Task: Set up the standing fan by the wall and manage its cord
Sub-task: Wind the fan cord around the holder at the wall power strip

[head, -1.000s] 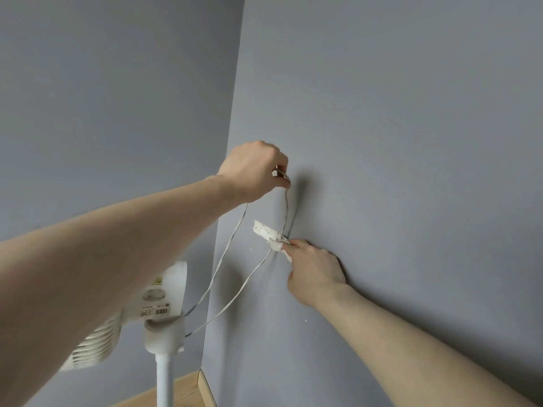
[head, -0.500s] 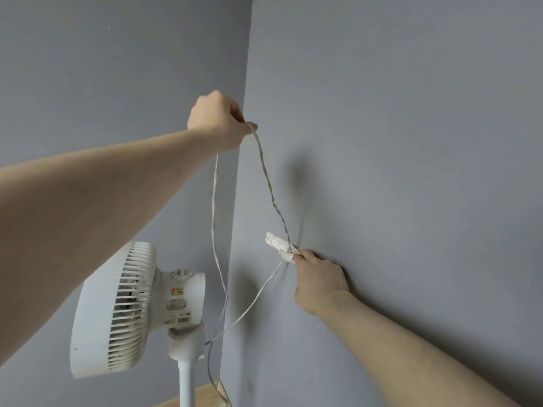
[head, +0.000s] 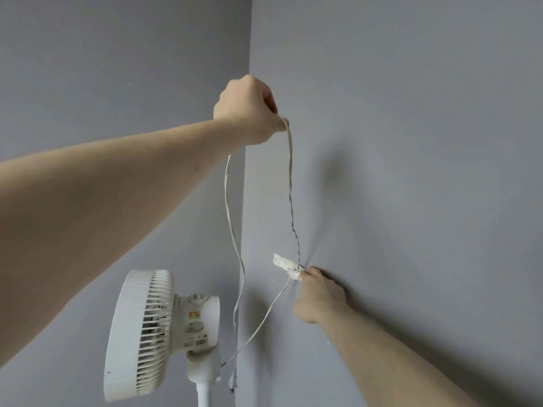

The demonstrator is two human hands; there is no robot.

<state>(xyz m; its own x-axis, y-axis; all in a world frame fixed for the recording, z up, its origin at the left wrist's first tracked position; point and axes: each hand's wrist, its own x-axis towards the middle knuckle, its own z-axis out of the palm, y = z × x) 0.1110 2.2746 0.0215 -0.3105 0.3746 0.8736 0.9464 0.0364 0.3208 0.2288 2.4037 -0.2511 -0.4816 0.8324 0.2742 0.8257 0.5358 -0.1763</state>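
Pinching the cord [head: 291, 183] high, your left hand [head: 249, 113] holds it above your right fingers [head: 308, 273] gripping the wall clip [head: 289, 267].

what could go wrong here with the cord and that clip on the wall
1. The left hand lifts the cord high while the right hand pinches it at the white wall clip. A hard pull might tear the clip off the wall.
2. The cord looks twisted above the clip, so it may kink.
3. The plug end dangles beside the fan and could swing into it.
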